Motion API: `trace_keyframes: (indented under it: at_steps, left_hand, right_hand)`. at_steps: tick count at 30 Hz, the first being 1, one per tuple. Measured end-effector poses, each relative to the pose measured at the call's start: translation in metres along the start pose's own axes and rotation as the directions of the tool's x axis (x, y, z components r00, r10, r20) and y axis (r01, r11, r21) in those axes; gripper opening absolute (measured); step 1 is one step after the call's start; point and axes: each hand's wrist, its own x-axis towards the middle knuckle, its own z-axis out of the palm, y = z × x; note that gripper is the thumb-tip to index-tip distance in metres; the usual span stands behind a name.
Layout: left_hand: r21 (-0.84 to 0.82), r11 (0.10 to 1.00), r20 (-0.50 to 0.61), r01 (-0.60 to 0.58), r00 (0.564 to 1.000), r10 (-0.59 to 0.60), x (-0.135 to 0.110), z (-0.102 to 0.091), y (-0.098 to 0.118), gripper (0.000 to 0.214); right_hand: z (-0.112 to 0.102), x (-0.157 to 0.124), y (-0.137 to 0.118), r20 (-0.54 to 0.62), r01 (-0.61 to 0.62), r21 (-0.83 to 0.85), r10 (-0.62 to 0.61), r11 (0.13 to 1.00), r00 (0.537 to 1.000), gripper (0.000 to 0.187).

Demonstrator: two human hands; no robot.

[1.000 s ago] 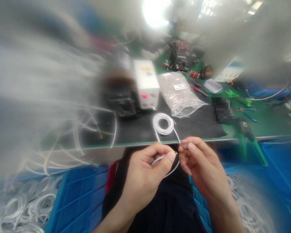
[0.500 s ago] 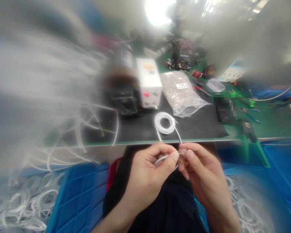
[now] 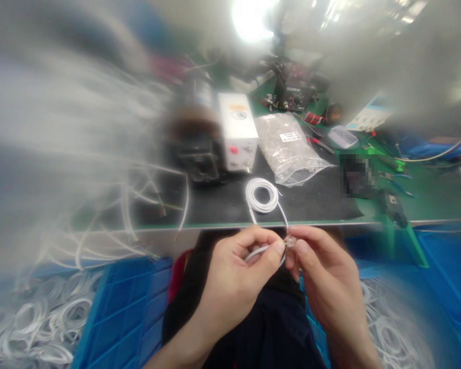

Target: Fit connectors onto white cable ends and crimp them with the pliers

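My left hand (image 3: 234, 277) pinches the end of a white cable (image 3: 262, 195) between thumb and forefinger, just below the table's front edge. My right hand (image 3: 322, 277) is closed on a small clear plug (image 3: 290, 241) held right against that cable end. The cable runs up from my fingers to a small coil lying on the black mat (image 3: 223, 205). Both hands are over my dark-clothed lap.
Behind the coil stand a white box with a red button (image 3: 237, 132) and a clear bag of small parts (image 3: 288, 148). Tools and a black unit (image 3: 294, 92) lie on the green table (image 3: 426, 195). Blue crates (image 3: 126, 312) with coiled white cables flank my lap.
My right hand has turned so the clear plug now shows at its fingertips, pressed to the cable end. Both hands stay together at the table edge.
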Motion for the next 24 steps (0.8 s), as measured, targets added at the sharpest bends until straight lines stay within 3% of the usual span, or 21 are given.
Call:
trace_keyframes:
  at_steps: [9,24]
  left_hand:
    - [0.071,0.997,-0.039,-0.023,0.999,0.026,-0.004,0.002,0.002,0.017]
    - [0.17,0.984,-0.012,-0.047,0.999,0.049,-0.011,0.001,0.008,0.017]
  right_hand:
    - [0.008,-0.001,-0.013,-0.078,0.172,-0.329,-0.208,0.929,0.975,0.01]
    - [0.009,-0.006,-0.018,-0.018,0.318,-0.48,-0.372,0.818,0.928,0.019]
